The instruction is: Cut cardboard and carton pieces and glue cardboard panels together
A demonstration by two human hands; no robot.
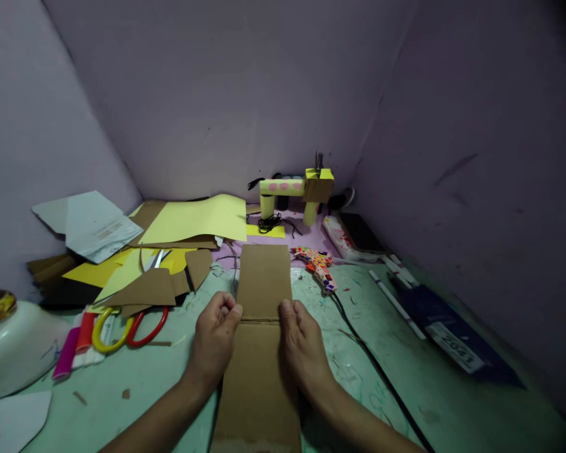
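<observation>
A long strip of brown cardboard point(264, 377) lies lengthwise in the middle, with a crease or seam across it. My left hand point(217, 330) pinches its left edge at that seam, fingers curled and thumb on top. On the opposite edge my right hand point(304, 336) grips the strip at about the same height, thumb on the cardboard. Beyond the right hand rests a colourful patterned glue gun point(318, 267) with a black cord. What lies under the strip is hidden.
Scissors with yellow and red handles point(147, 327), glue tubes point(67, 352) and paper scraps lie left. A yellow paper model point(283, 187) stands at the back. At right are a phone point(360, 233), white sticks point(396, 304) and a dark blue packet point(457, 340).
</observation>
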